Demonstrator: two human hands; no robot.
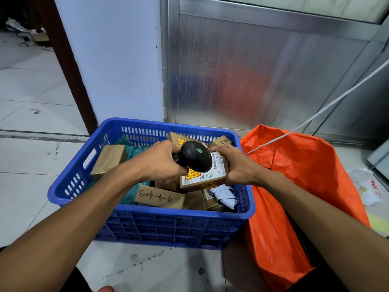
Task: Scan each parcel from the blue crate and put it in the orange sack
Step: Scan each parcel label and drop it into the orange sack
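Observation:
A blue crate (147, 213) on the floor holds several cardboard parcels, a teal bag and a grey mailer. Above its right half, my right hand (237, 167) grips a small cardboard parcel (207, 178) with a white barcode label facing up. My left hand (160, 161) grips a black handheld scanner (194, 155), whose head with a green dot hovers right over the parcel's label. The orange sack (299, 186) stands open just right of the crate.
A box marked "4-4-4003" (159, 197) lies at the crate's front. A grey cable (315, 114) runs from the upper right down towards the sack. Behind stand a white pillar (117, 60) and a metal panel (263, 70). A crumpled plastic bag (370, 186) lies at the right.

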